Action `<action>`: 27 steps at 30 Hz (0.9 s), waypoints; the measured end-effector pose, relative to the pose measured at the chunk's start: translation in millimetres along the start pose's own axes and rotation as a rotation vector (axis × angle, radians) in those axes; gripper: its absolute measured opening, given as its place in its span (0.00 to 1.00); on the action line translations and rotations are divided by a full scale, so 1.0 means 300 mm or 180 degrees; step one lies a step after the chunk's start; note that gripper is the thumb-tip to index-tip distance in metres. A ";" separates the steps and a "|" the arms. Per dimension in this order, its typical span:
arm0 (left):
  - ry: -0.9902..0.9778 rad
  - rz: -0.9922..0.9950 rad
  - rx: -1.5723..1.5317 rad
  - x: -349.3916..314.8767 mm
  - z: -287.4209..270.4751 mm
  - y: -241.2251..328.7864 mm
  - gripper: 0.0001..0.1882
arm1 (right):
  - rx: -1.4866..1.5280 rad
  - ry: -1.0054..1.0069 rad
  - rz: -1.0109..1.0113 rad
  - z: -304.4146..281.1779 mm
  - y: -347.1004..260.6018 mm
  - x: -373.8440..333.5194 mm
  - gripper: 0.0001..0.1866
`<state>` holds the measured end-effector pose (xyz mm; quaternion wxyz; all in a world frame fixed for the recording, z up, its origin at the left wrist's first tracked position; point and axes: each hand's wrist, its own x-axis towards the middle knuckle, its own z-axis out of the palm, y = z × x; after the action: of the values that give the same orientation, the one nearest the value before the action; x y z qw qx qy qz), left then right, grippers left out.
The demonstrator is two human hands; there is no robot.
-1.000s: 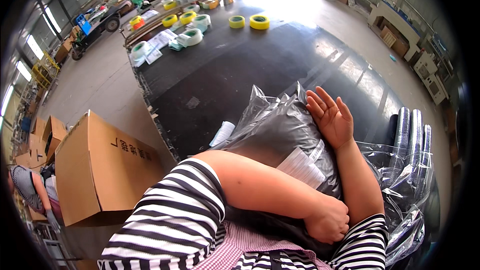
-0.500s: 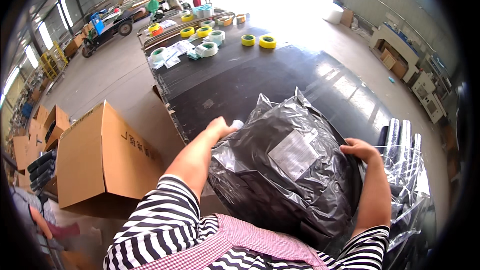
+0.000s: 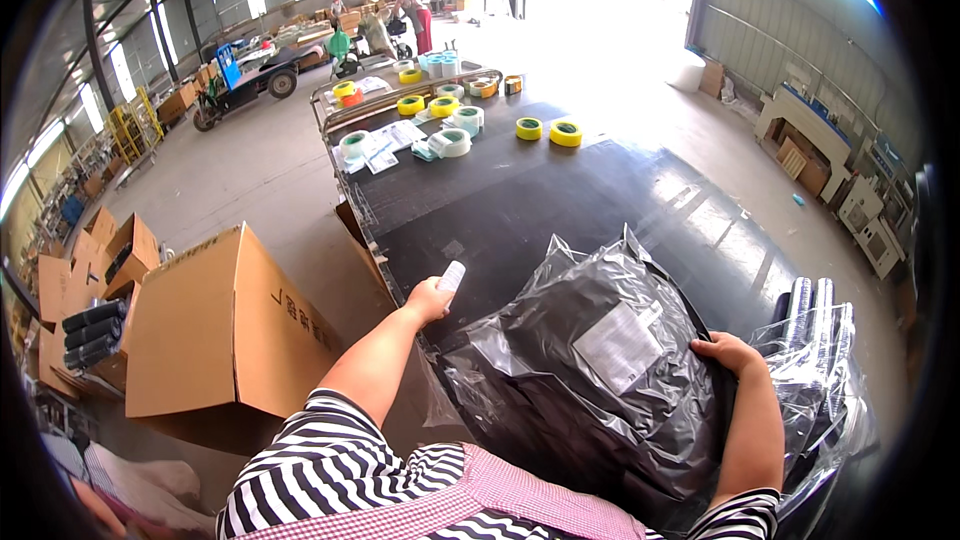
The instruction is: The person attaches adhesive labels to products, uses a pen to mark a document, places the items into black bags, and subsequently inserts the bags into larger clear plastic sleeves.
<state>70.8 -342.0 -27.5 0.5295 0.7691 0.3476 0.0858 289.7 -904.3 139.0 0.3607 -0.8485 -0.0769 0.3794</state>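
Note:
A large, crinkled black plastic bag lies in front of me at the near end of the dark table, with a white printed label on its upper face. My left hand is closed around a small white cylinder, whose kind I cannot make out, just off the bag's left side. On the bag's right edge rests my right hand, its fingers gripping the black plastic with the thumb on top. Beside my right arm stand several dark rolls in clear plastic wrap.
The dark table stretches away from me. Yellow tape rolls, clear tape rolls and papers lie at its far end. A big cardboard box stands to the left, near a partly visible person. Others work at the back.
My left hand has moved away from the bag's top left side, bringing the white cylinder into fuller view. My right hand stays on the bag. The whole view has shifted.

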 end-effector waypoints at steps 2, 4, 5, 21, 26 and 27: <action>-0.0128 -0.0038 -0.0374 0.052 -0.093 -0.001 0.26 | -0.0170 0.0164 -0.0043 0.003 0.013 0.016 0.30; 0.0434 0.0156 -0.0443 0.113 -0.152 0.051 0.21 | -0.0256 0.0268 -0.0050 0.011 0.013 -0.003 0.30; 0.0748 0.0266 -0.0429 0.154 -0.170 0.094 0.19 | -0.0296 0.0326 -0.0042 0.015 0.018 -0.007 0.30; 0.1873 0.1602 0.1272 1.495 -0.434 0.428 0.17 | -0.1101 0.2874 0.0512 0.399 -0.173 -0.479 0.31; 0.1636 0.1748 0.1568 1.746 -0.357 0.449 0.14 | -0.0881 0.2816 0.0853 0.525 -0.175 -0.518 0.40; 0.1575 0.1760 0.1677 1.797 -0.341 0.424 0.15 | -0.0775 0.2822 0.0826 0.549 -0.147 -0.510 0.38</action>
<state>477.0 47.2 -0.1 0.1740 0.8979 0.2552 0.3138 73.7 -842.9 184.1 0.2063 -0.9673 0.1472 0.0109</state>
